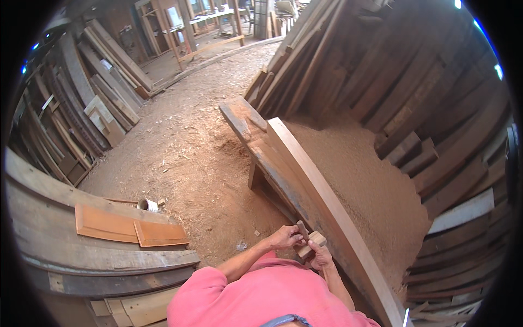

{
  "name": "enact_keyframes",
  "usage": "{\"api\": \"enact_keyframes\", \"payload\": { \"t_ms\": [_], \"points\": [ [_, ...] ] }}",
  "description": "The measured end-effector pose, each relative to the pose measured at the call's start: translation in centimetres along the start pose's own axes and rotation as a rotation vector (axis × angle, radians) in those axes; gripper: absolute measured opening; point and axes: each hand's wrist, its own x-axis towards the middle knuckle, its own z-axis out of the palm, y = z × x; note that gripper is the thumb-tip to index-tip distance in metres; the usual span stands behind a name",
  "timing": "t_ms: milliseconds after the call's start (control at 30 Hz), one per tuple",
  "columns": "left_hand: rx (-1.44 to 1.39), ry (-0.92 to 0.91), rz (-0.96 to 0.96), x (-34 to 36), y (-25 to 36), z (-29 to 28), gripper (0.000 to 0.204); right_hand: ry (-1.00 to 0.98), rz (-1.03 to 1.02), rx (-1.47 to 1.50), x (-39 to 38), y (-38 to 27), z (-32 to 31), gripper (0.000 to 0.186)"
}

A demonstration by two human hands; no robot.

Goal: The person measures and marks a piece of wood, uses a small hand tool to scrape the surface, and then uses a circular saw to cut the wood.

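Close to my body, over the near part of a dark wooden bench (280, 169), I hold a small wooden marking gauge (317, 238), a block with a short bar standing out of it. My left hand (285, 237) has its fingers closed at the bar. Around the block's near side, my right hand (320, 256) is closed, thumb on top. A long, pale squared beam (321, 188) lies lengthwise along the bench, just right of both hands. My fingers partly hide the gauge.
Sawdust and shavings cover the floor (185, 141). Planks (109, 256) are stacked at near left, bearing two orange-brown panels (106, 224). A white pot (147, 205) stands beside them. Boards (65, 109) lean at far left; dark timber (425, 82) lines the right.
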Motion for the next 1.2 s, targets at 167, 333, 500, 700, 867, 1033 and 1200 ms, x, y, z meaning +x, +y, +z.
{"api": "enact_keyframes", "payload": {
  "t_ms": [167, 333, 500, 700, 867, 1033, 1200],
  "points": [
    [0.133, 0.328, 0.028, -2.0, -1.2, -2.6, 0.026, -0.042, 0.124, -0.262, 6.3, -3.0, 3.0, 0.047],
    [0.014, 0.579, -0.059, -4.1, -4.3, -3.6, 0.025, -0.197, 0.189, -0.527, 13.1, -2.6, 4.7, 0.04],
    [0.066, 0.672, -0.119, -7.1, -9.1, -8.3, 0.03, -0.252, 0.258, -0.567, 18.0, 0.1, 11.0, 0.047],
    [0.396, 0.419, -0.247, -8.9, -10.4, -18.7, 0.041, -0.088, 0.19, -0.37, 25.1, 3.0, 18.6, 0.041],
    [0.48, 0.235, -0.309, -8.2, -11.2, -27.6, 0.048, -0.006, 0.025, -0.353, 28.9, 0.7, 23.3, 0.041],
    [0.702, 0.147, -0.14, -3.3, -13.5, -33.8, 0.06, 0.123, -0.157, -0.238, 30.4, -1.4, 22.3, 0.044],
    [0.848, 0.145, 0.034, 5.6, -8.8, -36.7, 0.076, 0.152, -0.311, -0.073, 29.9, -5.1, 21.7, 0.042]
  ]
}}
